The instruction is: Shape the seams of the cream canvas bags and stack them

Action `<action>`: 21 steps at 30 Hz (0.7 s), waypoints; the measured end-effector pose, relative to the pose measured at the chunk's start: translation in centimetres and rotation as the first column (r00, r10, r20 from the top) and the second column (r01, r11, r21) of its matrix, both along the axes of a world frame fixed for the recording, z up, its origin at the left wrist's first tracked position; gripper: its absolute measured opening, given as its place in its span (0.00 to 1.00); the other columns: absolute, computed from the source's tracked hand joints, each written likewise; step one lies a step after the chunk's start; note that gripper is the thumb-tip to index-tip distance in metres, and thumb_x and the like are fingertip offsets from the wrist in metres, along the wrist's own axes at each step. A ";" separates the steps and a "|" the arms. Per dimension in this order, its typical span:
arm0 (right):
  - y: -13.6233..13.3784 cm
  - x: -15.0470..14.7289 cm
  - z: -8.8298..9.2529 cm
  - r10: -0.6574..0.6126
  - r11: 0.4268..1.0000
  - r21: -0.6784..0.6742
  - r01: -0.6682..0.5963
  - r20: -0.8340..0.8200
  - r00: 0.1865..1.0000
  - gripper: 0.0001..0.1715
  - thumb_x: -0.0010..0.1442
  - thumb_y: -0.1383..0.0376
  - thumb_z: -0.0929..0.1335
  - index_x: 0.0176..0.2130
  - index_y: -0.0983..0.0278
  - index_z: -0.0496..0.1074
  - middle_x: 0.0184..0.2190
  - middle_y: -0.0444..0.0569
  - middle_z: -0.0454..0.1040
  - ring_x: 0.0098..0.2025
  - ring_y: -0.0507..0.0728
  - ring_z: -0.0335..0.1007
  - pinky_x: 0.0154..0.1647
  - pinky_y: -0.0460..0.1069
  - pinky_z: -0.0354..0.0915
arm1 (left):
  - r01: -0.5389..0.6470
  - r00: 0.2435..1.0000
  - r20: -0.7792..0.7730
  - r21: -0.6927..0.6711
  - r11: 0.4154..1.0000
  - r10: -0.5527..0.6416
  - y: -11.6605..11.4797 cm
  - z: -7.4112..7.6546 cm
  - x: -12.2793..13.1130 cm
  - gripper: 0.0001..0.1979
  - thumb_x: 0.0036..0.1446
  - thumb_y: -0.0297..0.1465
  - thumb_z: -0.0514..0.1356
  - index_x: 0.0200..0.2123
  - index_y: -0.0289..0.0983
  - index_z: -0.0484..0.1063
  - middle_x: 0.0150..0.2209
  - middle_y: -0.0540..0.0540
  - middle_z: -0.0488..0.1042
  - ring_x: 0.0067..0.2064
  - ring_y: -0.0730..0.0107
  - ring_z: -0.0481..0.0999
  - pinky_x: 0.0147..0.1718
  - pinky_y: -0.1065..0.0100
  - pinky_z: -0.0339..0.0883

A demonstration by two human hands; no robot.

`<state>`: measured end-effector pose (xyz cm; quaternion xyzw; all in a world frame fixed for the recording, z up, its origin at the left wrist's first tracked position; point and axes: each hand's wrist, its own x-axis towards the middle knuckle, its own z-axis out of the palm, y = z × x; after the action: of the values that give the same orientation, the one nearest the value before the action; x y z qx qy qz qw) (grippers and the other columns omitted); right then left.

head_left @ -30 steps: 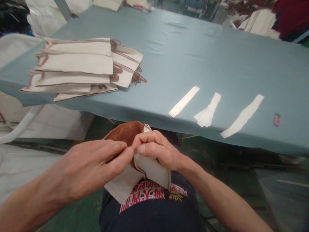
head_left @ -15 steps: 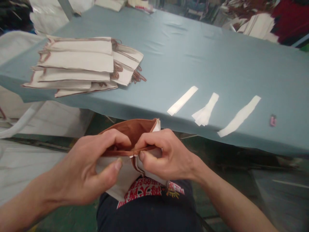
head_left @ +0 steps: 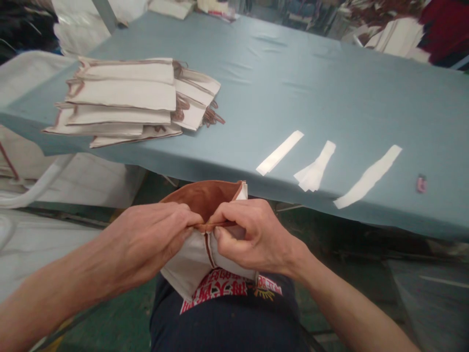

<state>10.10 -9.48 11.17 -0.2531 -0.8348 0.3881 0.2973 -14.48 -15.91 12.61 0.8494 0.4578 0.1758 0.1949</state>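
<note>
A white fabric bag (head_left: 185, 269) with a brown lining is held upright against my lap, its mouth partly spread. My left hand (head_left: 161, 232) pinches the bag's near rim, thumb outside and fingers over the brown edge. Right beside it, my right hand (head_left: 249, 232) grips the same rim between thumb and bent forefinger. A brown-edged seam runs down from the rim between the two hands. Both hands are closed on the cloth, and the fingertips inside the bag are hidden.
A table with a blue-grey cover (head_left: 249, 102) stands in front of me. On it lie a stack of white bags (head_left: 120, 93) with brown trim, three groups of white strips (head_left: 280, 152), and a small pink item (head_left: 421, 184). A white curved frame (head_left: 40, 181) stands at the left.
My left thumb, which was lifted off the cloth, has closed against the rim, and the left hand has turned knuckles up. My right hand keeps its pinch.
</note>
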 end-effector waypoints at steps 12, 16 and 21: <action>-0.4 1.3 1.5 0.066 0.995 0.066 -0.069 0.044 0.997 0.12 0.63 0.70 0.66 0.36 0.67 0.82 0.28 0.47 0.82 0.28 0.52 0.73 0.33 0.48 0.61 | 0.145 0.987 -0.072 0.033 0.989 -0.142 1.4 2.7 2.5 0.19 0.79 0.30 0.49 0.30 0.42 0.63 0.25 0.55 0.70 0.23 0.72 0.69 0.25 0.64 0.56; -0.1 1.7 2.5 0.127 0.991 0.025 -0.132 0.143 0.982 0.11 0.63 0.67 0.66 0.35 0.66 0.80 0.31 0.50 0.84 0.32 0.55 0.75 0.36 0.50 0.62 | 0.122 0.986 -0.136 0.167 0.978 -0.100 1.3 2.3 3.4 0.17 0.73 0.26 0.50 0.28 0.43 0.59 0.22 0.57 0.63 0.20 0.73 0.63 0.23 0.64 0.52; 0.8 1.5 1.7 0.135 0.974 0.164 -0.158 0.143 0.980 0.25 0.78 0.62 0.62 0.29 0.64 0.73 0.25 0.47 0.77 0.28 0.54 0.68 0.34 0.52 0.56 | 0.034 0.998 0.052 0.145 0.989 -0.042 0.6 1.0 4.0 0.15 0.68 0.24 0.51 0.27 0.42 0.57 0.22 0.59 0.61 0.21 0.76 0.60 0.23 0.66 0.50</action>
<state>11.59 -8.69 12.85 -0.1887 -0.8997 0.3170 0.2333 -10.53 -15.29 13.61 0.8647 0.4221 0.2282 0.1488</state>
